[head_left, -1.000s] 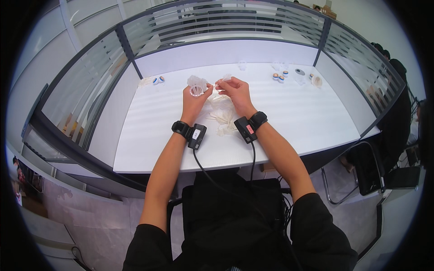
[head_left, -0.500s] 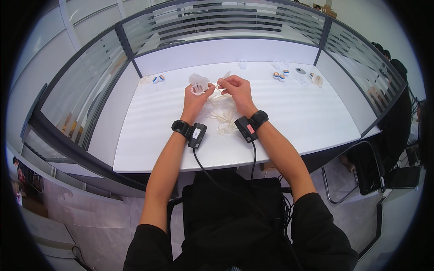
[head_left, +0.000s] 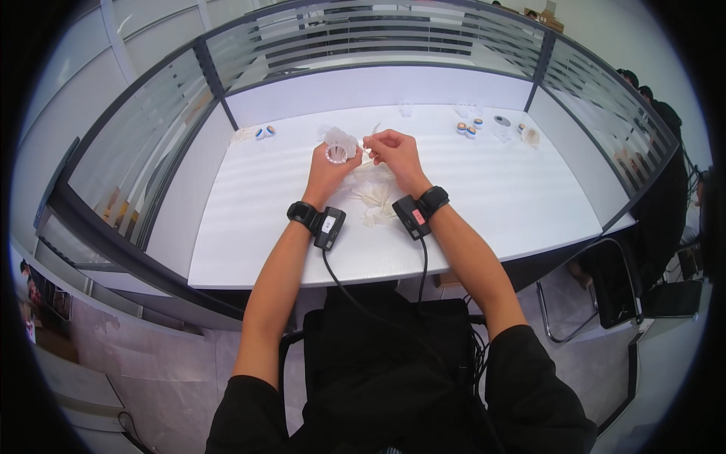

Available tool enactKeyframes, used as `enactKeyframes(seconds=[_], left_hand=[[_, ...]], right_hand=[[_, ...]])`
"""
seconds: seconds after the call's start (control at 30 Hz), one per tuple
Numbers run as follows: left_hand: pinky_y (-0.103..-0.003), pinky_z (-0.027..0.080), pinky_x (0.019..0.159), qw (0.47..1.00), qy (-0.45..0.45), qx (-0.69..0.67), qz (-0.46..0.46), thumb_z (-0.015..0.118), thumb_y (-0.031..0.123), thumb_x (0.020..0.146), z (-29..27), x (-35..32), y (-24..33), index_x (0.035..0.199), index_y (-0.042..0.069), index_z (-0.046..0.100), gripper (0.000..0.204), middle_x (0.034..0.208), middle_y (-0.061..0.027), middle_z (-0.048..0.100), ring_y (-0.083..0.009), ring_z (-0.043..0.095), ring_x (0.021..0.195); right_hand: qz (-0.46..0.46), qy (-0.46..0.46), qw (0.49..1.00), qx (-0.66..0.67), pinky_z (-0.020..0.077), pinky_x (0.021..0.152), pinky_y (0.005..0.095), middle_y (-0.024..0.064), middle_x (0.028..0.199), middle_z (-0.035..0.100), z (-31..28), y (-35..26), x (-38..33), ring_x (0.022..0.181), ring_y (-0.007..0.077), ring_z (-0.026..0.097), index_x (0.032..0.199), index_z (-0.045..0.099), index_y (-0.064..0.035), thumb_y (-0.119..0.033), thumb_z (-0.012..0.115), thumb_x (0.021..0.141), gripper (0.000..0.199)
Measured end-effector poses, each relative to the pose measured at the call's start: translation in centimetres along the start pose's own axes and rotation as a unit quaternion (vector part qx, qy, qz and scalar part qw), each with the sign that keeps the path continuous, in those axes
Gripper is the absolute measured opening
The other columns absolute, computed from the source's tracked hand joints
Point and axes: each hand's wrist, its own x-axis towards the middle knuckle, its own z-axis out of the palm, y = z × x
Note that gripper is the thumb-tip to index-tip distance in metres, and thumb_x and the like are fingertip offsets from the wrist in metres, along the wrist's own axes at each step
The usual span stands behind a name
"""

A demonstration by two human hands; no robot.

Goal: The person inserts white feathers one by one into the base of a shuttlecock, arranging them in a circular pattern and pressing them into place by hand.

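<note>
Two hands meet over the middle of the white table. The left hand has its fingers curled around a clear plastic ring piece, held just above the tabletop. The right hand is beside it, fingertips pinched together on what looks like a thin white strip, though it is too small to be sure. A loose heap of white strips lies below the wrists. Small blue-and-white round pieces sit well apart near the far edge.
</note>
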Motion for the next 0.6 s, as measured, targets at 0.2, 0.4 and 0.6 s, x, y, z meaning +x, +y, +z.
enactKeyframes(seconds=[0.2, 0.4, 0.6], left_hand=[[-0.028, 0.052, 0.074, 0.999, -0.017, 0.027, 0.032, 0.079, 0.013, 0.082, -0.2, 0.0, 0.0, 0.094, 0.002, 0.07, 0.019, 0.087, -0.0024, 0.072, -0.0103, 0.066, 0.08], [-0.028, 0.052, 0.075, 0.998, -0.03, 0.052, 0.024, 0.08, 0.006, 0.072, -0.3, -0.1, 0.8, 0.098, 0.002, 0.068, 0.029, 0.089, -0.0042, 0.071, -0.0116, 0.065, 0.081], [-0.028, 0.052, 0.077, 0.999, -0.037, 0.025, 0.026, 0.079, 0.003, 0.071, -0.1, -0.4, 0.9, 0.098, 0.003, 0.064, 0.031, 0.09, -0.0037, 0.069, -0.0117, 0.064, 0.084]], right_hand=[[0.013, -0.019, 1.0, 0.005, 0.0497, 0.062, 0.0238, 0.0057, 0.085, 0.071, 0.0, 0.2, 0.1, 0.069, 0.0083, 0.061, 0.098, 0.07, 0.0008, -0.016, 0.073, 0.093, 0.017], [-0.005, -0.024, 0.999, -0.02, 0.0505, 0.057, 0.0238, 0.0076, 0.082, 0.073, 0.0, 0.2, 0.0, 0.065, 0.0094, 0.064, 0.099, 0.07, 0.0009, -0.016, 0.072, 0.093, 0.018], [-0.02, -0.007, 0.999, -0.041, 0.05, 0.055, 0.0236, 0.0081, 0.082, 0.073, 0.1, 0.5, -0.1, 0.064, 0.0099, 0.065, 0.099, 0.07, 0.0036, -0.016, 0.072, 0.092, 0.021]])
